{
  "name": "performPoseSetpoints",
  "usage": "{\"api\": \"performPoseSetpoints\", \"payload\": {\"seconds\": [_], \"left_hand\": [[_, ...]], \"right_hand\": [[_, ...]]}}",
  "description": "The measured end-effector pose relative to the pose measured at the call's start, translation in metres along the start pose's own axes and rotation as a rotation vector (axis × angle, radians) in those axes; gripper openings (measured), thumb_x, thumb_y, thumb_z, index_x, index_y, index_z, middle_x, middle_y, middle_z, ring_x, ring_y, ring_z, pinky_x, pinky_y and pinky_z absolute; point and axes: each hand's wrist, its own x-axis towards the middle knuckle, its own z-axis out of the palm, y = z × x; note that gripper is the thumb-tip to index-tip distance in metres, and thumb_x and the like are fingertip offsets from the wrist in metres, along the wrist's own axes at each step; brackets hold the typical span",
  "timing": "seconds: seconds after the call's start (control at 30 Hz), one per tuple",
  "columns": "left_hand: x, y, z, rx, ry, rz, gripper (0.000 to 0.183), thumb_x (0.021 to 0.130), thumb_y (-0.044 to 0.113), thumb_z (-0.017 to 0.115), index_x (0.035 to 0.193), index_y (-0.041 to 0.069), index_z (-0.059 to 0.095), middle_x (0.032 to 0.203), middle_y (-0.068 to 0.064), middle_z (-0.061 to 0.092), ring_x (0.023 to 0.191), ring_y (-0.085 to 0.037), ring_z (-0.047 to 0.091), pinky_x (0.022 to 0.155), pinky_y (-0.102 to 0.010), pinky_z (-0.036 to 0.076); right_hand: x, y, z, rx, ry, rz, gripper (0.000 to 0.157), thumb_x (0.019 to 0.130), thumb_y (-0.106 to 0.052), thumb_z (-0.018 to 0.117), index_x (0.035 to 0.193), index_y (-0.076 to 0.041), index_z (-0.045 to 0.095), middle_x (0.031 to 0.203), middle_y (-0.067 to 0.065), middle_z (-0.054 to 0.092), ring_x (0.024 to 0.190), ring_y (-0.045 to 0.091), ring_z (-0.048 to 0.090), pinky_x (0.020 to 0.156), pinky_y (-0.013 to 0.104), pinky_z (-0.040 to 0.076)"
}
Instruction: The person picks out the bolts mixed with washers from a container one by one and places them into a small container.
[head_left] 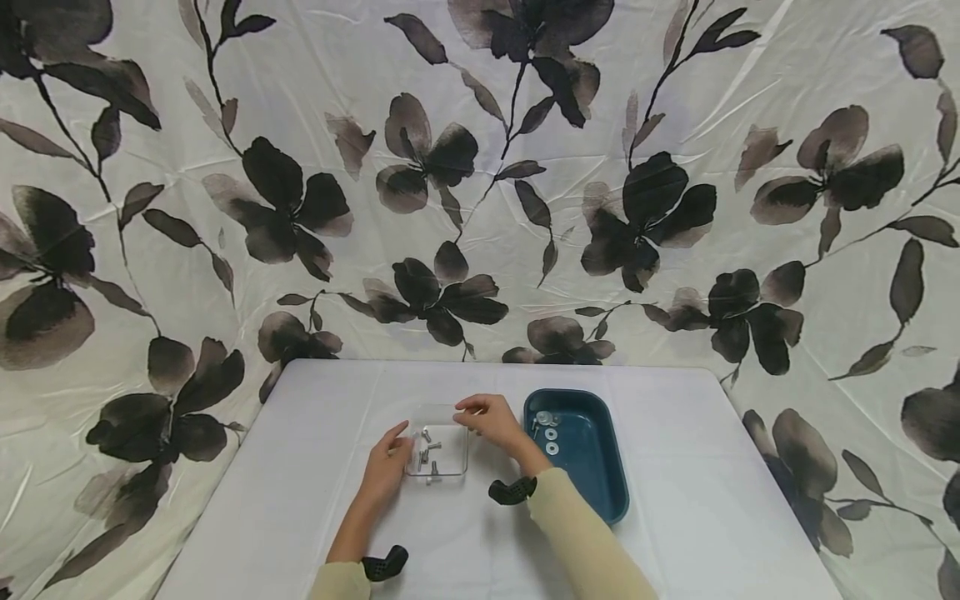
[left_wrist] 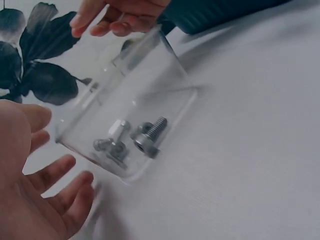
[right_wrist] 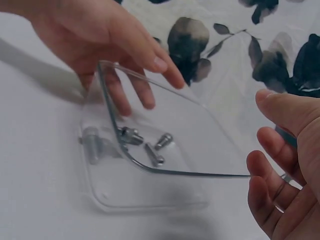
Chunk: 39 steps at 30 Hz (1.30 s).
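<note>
Between left hand (head_left: 387, 464) and right hand (head_left: 492, 422), both relaxed, a clear round-cornered box (head_left: 450, 476) holds silvery socket-head screws (left_wrist: 158, 130).

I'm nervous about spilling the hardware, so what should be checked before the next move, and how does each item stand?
1. Clear plastic rectangular box resting on the white-covered table: ok, it appears flat.
2. Silver metal screws inside it: ok, lying loose.
3. Left hand gripping the box: not ok, it is open beside the left wall.
4. Right hand gripping the box: cannot tell, it is at the far right corner.
5. Deep-teal rounded rectangular tray apart from the box: ok, to its right, with pale round washers inside.
</note>
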Motion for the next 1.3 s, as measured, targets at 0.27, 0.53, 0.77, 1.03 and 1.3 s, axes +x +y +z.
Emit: {"api": "performPoseSetpoints", "payload": {"seconds": [0.27,0.53,0.77,1.03,1.3], "left_hand": [[0.001,0.027,-0.003,0.091,0.035,0.065,0.046,0.098,0.021,0.055,0.142,0.008,0.047,0.133,-0.020,0.052,0.116,-0.035,0.053,0.093,-0.050,0.048],[-0.001,0.051,-0.006,0.161,0.087,0.174,0.038,0.098,0.019,0.054,0.134,0.006,0.056,0.128,-0.019,0.055,0.119,-0.039,0.050,0.096,-0.056,0.043],[-0.002,0.065,-0.002,0.137,0.053,0.173,0.035,0.098,0.017,0.054,0.131,0.006,0.057,0.130,-0.018,0.055,0.122,-0.040,0.048,0.101,-0.053,0.041],[-0.006,0.075,0.015,0.078,-0.022,0.233,0.034,0.098,0.016,0.056,0.132,0.008,0.057,0.128,-0.015,0.056,0.118,-0.033,0.053,0.097,-0.050,0.045],[-0.007,0.084,0.039,0.061,-0.138,0.262,0.038,0.098,0.015,0.056,0.136,0.014,0.055,0.122,-0.010,0.061,0.102,-0.023,0.061,0.082,-0.040,0.053]], "right_hand": [[0.000,0.001,-0.024,-0.021,0.036,-0.013,0.023,0.087,-0.021,0.075,0.105,-0.007,0.074,0.083,0.001,0.067,0.067,0.014,0.060,0.057,0.027,0.052],[-0.005,0.002,-0.054,-0.022,0.094,-0.003,0.022,0.087,-0.024,0.075,0.104,-0.010,0.074,0.086,0.002,0.067,0.069,0.017,0.061,0.057,0.029,0.052],[-0.015,0.006,-0.078,-0.016,0.135,-0.003,0.022,0.087,-0.020,0.074,0.105,-0.006,0.073,0.088,0.003,0.068,0.072,0.018,0.060,0.060,0.032,0.052],[-0.028,0.015,-0.098,-0.006,0.146,0.013,0.022,0.088,-0.022,0.074,0.105,-0.007,0.073,0.089,0.002,0.069,0.079,0.026,0.063,0.066,0.038,0.055],[-0.034,0.025,-0.113,0.023,0.157,0.004,0.030,0.090,-0.019,0.072,0.109,0.004,0.069,0.091,0.013,0.070,0.085,0.047,0.060,0.068,0.055,0.053]]}}
